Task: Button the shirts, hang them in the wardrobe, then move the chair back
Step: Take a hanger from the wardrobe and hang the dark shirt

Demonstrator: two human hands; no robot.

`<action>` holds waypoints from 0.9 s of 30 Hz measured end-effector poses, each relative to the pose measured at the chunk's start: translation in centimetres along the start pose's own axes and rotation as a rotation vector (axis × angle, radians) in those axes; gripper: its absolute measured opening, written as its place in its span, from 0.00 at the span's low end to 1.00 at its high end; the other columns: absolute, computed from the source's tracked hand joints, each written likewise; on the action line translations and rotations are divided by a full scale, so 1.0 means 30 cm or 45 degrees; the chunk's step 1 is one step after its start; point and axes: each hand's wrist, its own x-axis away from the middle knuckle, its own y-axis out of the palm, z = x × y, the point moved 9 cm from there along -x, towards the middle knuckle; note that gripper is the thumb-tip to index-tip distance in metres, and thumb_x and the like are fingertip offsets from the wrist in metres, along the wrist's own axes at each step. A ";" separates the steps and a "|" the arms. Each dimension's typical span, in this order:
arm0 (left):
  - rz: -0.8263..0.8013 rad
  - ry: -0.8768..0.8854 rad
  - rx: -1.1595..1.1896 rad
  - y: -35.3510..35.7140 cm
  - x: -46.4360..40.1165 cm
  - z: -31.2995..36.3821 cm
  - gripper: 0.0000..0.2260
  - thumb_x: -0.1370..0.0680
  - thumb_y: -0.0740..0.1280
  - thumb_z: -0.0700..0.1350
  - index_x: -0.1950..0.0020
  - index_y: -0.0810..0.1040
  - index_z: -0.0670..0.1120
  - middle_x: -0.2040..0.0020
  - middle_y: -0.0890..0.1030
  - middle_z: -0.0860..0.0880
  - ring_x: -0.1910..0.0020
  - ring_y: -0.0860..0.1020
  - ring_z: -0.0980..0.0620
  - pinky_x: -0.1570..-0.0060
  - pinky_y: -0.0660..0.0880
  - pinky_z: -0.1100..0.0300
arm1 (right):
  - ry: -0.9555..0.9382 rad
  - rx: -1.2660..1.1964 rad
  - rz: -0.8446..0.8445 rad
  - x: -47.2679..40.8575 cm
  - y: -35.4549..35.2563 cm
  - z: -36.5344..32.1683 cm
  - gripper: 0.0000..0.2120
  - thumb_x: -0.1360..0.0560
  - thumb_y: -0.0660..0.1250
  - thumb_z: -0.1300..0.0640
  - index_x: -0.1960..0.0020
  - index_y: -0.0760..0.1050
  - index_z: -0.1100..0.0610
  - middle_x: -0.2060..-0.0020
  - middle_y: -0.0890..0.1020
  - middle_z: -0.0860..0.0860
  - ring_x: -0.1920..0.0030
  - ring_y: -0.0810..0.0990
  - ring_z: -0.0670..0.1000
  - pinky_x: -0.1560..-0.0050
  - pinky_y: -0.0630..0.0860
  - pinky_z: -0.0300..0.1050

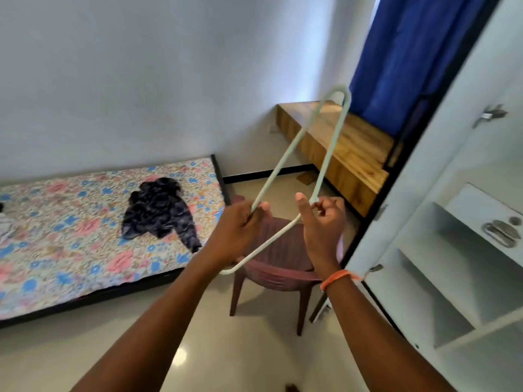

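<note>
A: Shirt [158, 213] first: dark, patterned, crumpled on the bed [56, 250], toward its right edge, no hand touching it.

B: And the bed itself?

A: Floral sheet, set against the far wall. The wardrobe [458, 222] stands open along the right side, white shelves showing. A wooden bench [348, 148] sits in the far corner under a blue curtain [410, 52].

B: The chair?

A: The brown plastic chair [277, 267] stands on the floor between the bed's right edge and the wardrobe, below both hands.

B: What are the hands doing?

A: Both grasp a pale wire hanger [285, 162] held up over the chair. The left hand [240, 227] is curled round one arm of it; the right hand [322, 222] pinches the other arm near the bend. An orange band [335, 278] circles the right wrist.
</note>
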 end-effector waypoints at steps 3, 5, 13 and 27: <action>0.128 -0.198 0.045 -0.191 0.023 -0.192 0.17 0.17 0.58 0.52 0.55 0.79 0.44 0.71 0.75 0.52 0.75 0.72 0.59 0.70 0.70 0.61 | -0.073 0.018 -0.101 0.057 0.252 -0.057 0.18 0.31 0.77 0.45 0.67 0.69 0.46 0.60 0.76 0.53 0.61 0.79 0.49 0.60 0.77 0.50; 0.210 -0.290 0.029 -0.321 0.040 -0.312 0.15 0.16 0.58 0.52 0.56 0.78 0.46 0.71 0.76 0.51 0.76 0.72 0.55 0.71 0.72 0.56 | -0.118 0.038 -0.168 0.087 0.441 -0.083 0.19 0.31 0.79 0.48 0.68 0.67 0.45 0.61 0.75 0.52 0.63 0.77 0.42 0.60 0.73 0.41; 0.401 -0.548 -0.151 -0.794 -0.068 -0.782 0.16 0.17 0.59 0.52 0.49 0.77 0.40 0.64 0.80 0.41 0.70 0.78 0.48 0.64 0.77 0.54 | -0.282 0.185 -0.523 0.134 1.201 -0.062 0.18 0.29 0.72 0.37 0.60 0.75 0.51 0.62 0.76 0.49 0.62 0.72 0.49 0.60 0.64 0.42; 0.189 -0.864 -0.028 -1.237 -0.622 -1.651 0.21 0.18 0.58 0.58 0.54 0.77 0.41 0.61 0.82 0.39 0.61 0.81 0.39 0.57 0.78 0.46 | -0.422 0.633 -0.945 -0.084 2.345 0.123 0.18 0.25 0.68 0.38 0.63 0.68 0.50 0.73 0.69 0.44 0.61 0.71 0.54 0.60 0.67 0.49</action>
